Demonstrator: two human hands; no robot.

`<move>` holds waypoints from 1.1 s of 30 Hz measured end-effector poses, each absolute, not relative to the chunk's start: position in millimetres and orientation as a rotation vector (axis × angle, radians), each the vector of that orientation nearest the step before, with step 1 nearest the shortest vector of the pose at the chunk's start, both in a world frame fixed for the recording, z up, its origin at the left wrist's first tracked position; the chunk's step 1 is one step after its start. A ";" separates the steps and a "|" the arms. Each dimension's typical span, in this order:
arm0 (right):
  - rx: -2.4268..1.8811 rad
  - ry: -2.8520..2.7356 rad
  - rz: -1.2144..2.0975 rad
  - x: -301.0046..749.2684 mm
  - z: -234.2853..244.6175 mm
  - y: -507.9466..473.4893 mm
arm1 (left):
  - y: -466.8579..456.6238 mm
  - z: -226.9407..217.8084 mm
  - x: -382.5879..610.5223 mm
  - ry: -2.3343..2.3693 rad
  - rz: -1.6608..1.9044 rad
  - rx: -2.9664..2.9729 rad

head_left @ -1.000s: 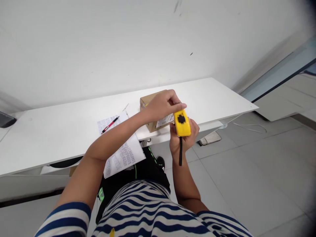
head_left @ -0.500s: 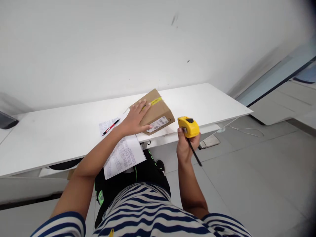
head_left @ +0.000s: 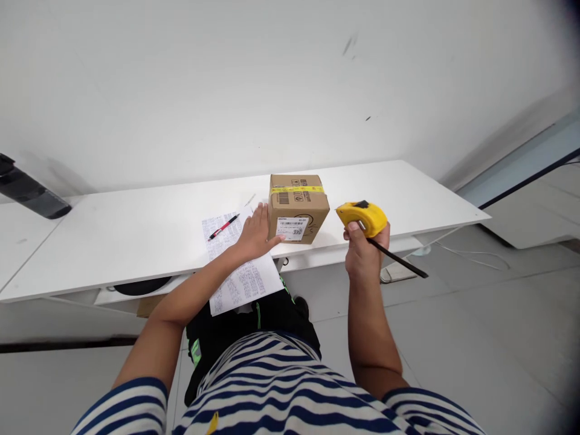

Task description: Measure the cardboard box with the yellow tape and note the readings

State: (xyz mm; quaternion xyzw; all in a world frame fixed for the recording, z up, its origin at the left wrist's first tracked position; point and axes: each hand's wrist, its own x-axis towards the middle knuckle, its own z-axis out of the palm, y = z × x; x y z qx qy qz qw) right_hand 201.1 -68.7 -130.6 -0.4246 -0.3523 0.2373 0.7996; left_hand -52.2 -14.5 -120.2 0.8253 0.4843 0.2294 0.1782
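Note:
A brown cardboard box (head_left: pixel 296 205) sits upright on the white table. Yellow tape crosses its top, and a white printed label (head_left: pixel 292 229) is on the face towards me. Against its left side rests my left hand (head_left: pixel 257 232), fingers out flat and the thumb at the label's lower corner. My right hand (head_left: pixel 365 254) is closed around a yellow tape measure (head_left: pixel 365 219), held up to the right of the box and apart from it. A black strap (head_left: pixel 401 261) hangs from the tape measure.
Left of the box, handwritten sheets (head_left: pixel 244 281) lie partly over the front edge of the table (head_left: pixel 136 232). A red and black pen (head_left: pixel 223 228) rests on them. A dark cylindrical object (head_left: pixel 34 188) stands at the far left. The wall rises behind.
The box has been turned so its label side faces me more squarely. My left hand has slid from its top to its left side. The tape measure has swung to a flatter angle.

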 end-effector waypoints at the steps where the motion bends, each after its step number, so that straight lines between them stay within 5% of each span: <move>1: -0.898 -0.837 0.496 200.6 -123.3 -68.4 | -19.4 -112.5 -47.4 1.415 0.725 2.315; 5: -0.885 -1.156 0.485 194.1 -101.3 -73.6 | -49.9 -69.4 -38.0 1.363 1.079 2.139; 10: -0.818 -1.384 0.473 182.5 -86.5 -78.0 | -66.4 -32.0 -32.8 0.897 0.810 1.713; 17: -0.804 -1.408 0.530 181.5 -84.6 -77.3 | -54.2 -32.8 -28.5 0.736 0.631 1.484; 33: -0.837 -1.145 0.373 273.0 -99.6 36.1 | 53.9 -33.7 -66.0 1.260 0.986 1.410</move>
